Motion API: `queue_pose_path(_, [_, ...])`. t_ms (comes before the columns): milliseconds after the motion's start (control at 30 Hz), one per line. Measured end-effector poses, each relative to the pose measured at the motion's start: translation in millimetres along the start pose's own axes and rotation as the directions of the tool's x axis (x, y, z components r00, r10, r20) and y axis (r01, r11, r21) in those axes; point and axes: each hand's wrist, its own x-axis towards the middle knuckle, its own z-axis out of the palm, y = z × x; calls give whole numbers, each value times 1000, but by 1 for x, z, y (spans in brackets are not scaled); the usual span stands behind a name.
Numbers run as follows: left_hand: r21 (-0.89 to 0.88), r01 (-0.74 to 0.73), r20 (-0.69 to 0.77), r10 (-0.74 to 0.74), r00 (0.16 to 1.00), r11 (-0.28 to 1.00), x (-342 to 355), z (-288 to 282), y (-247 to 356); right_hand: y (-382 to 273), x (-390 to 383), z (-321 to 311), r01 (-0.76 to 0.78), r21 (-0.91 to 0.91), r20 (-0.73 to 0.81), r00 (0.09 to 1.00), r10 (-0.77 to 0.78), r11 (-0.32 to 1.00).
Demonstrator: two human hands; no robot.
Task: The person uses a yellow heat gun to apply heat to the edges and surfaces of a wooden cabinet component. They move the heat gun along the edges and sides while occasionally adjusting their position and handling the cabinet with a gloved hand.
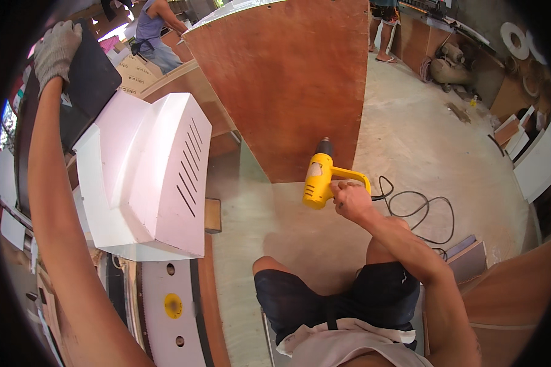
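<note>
My right hand (352, 200) is wrapped round the handle of a yellow heat gun (317, 181). Its dark nozzle points away from me, toward a large reddish-brown wooden panel (288, 79). A black cord (423, 211) trails from the gun in loops on the floor. At the upper left my left hand (57, 51), in a grey knit glove, rests on the top edge of a dark flat panel (89, 85); its fingers curl over that edge. Just below stands a white moulded housing (147, 165) with a row of dark slots.
Under the housing lies a pale board (165, 330) with round holes and a yellow disc. Two other people are farther off, one in a blue-grey top (150, 27), one standing at the upper right. An air compressor (450, 67) and leaning boards (540, 159) line the right side.
</note>
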Motion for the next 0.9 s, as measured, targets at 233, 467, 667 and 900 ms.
queue_pose_path(233, [53, 24, 83, -28, 996, 998, 2, -12, 5, -63, 47, 32, 185, 155, -12, 983, -185, 970])
queue_pose_path(467, [82, 45, 96, -53, 994, 996, -2, -24, 8, -97, 63, 44, 356, 236, -156, 932, -326, 904])
queue_pose_path(667, [52, 43, 68, -46, 997, 998, 0, -19, 9, -73, 56, 39, 320, 191, -211, 937, -279, 928])
queue_pose_path(900, [71, 32, 133, -42, 990, 997, 7, 2, -1, -21, 21, 8, 210, 114, -218, 959, -182, 971])
